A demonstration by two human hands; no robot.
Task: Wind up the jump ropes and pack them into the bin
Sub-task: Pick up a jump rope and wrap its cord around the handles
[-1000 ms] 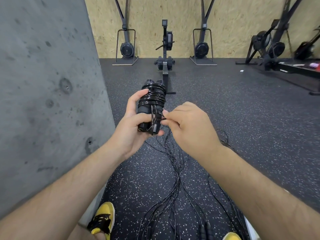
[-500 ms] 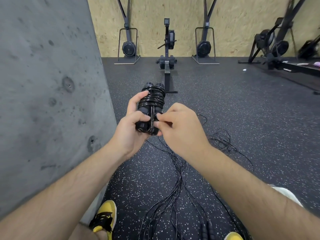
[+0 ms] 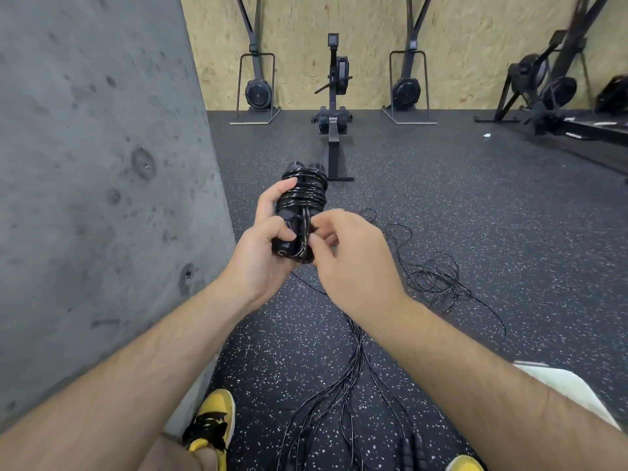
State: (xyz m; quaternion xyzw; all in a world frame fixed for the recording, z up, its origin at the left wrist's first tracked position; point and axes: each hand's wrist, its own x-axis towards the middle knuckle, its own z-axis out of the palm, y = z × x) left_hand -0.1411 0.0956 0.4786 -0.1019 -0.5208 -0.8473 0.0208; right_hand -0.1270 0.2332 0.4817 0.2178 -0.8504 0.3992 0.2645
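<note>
A person's left hand [image 3: 263, 253] grips a wound jump rope [image 3: 300, 212], fingers and thumb curled round its two black handles, which are held side by side with the glossy black cord coiled tightly about them. The bundle stands nearly upright in that hand, its handle caps showing above the coils and one round end cap showing below, just beside the thumb. The right hand [image 3: 353, 263] meets the bundle from the other side, its thumb and fingertips pinching a loop of the cord at the lower part of the handles; how far the end is tucked cannot be told.

Below both hands, loose jump ropes [image 3: 343, 379] lie in a bunch of thin black cords on the speckled rubber floor [image 3: 475, 205], running back toward the person's feet, and they spread into a tangle to the right of the right wrist. Dark handles lie near the bottom edge of the head view. A yellow and black shoe [image 3: 212, 423] sits under the left forearm. A grey concrete wall [image 3: 95, 171] rises close on the left hand's outer side. Beyond the bundle, a rowing machine [image 3: 334, 107] stands before a chipboard wall [image 3: 373, 35].
</note>
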